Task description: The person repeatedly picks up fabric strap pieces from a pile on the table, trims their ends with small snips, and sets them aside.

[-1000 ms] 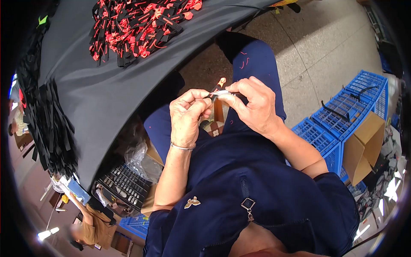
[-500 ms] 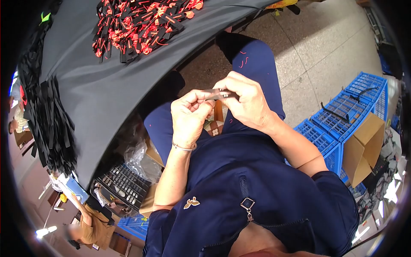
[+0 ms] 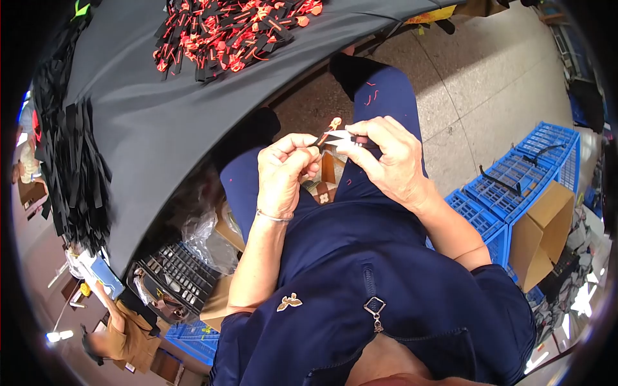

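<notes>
A person [image 3: 335, 251] in navy sits beside a black-covered tabletop [image 3: 161, 141], both hands raised over the lap, just off the edge facing them. The left hand [image 3: 283, 170] has thumb and fingers pinched together on a small strap piece [image 3: 333, 125], black with an orange-red end pointing away from the body. The right hand [image 3: 393, 161] is closed around small snips [image 3: 346, 136], their silver blades parted close by the strap piece; from here I cannot tell whether they touch it. (A few red thread bits [image 3: 369, 98] lie on the trousers.) A black-and-red heap [image 3: 238, 32] of similar pieces sits near that tabletop edge, while black strips [image 3: 77, 174] drape along the opposite one.
</notes>
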Available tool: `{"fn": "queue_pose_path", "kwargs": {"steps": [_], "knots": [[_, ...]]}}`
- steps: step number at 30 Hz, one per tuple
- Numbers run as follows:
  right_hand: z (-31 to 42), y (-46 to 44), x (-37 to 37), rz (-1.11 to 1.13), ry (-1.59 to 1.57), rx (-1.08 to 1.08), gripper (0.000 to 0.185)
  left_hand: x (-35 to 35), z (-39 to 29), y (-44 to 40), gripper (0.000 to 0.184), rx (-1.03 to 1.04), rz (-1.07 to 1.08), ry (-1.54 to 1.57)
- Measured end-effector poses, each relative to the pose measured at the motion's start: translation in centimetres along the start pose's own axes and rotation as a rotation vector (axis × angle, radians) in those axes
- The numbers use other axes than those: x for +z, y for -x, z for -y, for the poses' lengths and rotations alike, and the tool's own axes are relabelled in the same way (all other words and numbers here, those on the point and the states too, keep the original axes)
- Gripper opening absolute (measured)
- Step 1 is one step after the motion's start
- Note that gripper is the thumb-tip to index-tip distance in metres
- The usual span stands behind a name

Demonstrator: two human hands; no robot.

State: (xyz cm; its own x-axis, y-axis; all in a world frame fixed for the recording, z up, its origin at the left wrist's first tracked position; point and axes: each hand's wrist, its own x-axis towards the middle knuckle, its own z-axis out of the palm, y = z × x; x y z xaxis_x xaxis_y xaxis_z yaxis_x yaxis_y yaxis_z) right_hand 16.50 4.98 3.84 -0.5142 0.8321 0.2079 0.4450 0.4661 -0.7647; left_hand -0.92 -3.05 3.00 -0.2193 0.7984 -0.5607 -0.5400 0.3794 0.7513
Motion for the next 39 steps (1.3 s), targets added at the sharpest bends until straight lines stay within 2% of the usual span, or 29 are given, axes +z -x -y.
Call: {"fn": "queue_pose_path", "kwargs": {"steps": [16,21,24,27,30,31,34,39], "knots": [[-0.9,0.3,1.1,-0.070,0.061,-0.069,0.016,-0.1,0.1,-0.6,0.013,0.020,0.013,-0.077],[-1.9,0.3,1.1,-0.078,0.077,-0.119,0.016,-0.2,0.4,-1.1,0.013,-0.045,0.029,-0.053],[-2.4,0.2,0.8,0.018,-0.026,-0.043,0.018,-0.1,0.6,-1.3,0.013,-0.061,0.031,-0.020],[-1.3,0.2,2.0,-0.072,-0.597,0.391,0.020,0.3,0.7,-1.3,0.012,-0.040,0.020,-0.056],[-1.6,0.4,2.7,0.061,-0.627,0.482,0.021,1.4,0.8,-0.9,0.012,0.004,-0.005,-0.151],[-1.9,0.6,3.6,0.044,-0.663,0.419,0.016,1.6,0.8,-0.8,0.011,0.022,-0.014,-0.188],[-1.7,0.0,3.0,0.183,-0.561,0.488,0.013,1.2,0.9,-0.7,0.011,-0.004,-0.040,-0.181],[-5.4,-0.7,3.5,-0.105,-0.408,0.534,0.017,-0.9,1.2,0.2,0.012,-0.004,-0.017,-0.017]]}}
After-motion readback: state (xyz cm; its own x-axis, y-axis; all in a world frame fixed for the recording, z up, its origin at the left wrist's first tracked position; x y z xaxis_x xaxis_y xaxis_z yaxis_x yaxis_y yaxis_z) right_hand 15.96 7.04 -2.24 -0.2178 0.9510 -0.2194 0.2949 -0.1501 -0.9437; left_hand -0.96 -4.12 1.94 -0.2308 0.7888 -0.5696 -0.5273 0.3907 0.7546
